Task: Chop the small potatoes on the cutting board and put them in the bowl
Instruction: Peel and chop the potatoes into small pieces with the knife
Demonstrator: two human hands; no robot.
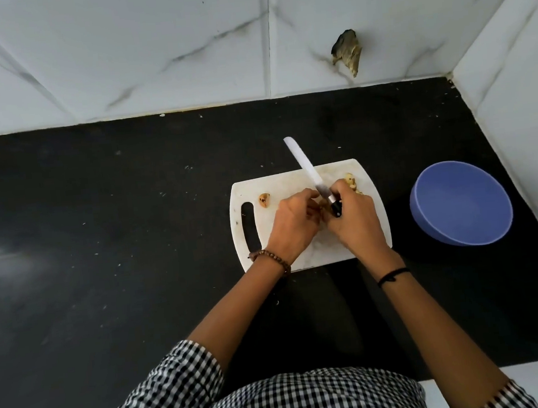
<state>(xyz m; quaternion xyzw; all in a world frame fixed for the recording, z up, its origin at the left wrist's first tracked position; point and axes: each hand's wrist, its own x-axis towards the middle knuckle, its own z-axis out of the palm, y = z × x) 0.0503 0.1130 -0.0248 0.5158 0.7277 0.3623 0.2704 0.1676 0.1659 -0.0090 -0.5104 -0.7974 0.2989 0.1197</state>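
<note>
On the cutting board (pixel 292 182), right hand (pixel 353 218) grips the knife (pixel 305 167), blade angled away; left hand (pixel 292 224) pinches a mostly hidden potato piece (pixel 318 211) beside it.

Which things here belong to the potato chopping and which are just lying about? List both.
Job: cutting board, knife in the right hand, potato piece, chopped pile, blue bowl.
Lying about: brown lump on the wall tile, white specks on the black counter.
</note>
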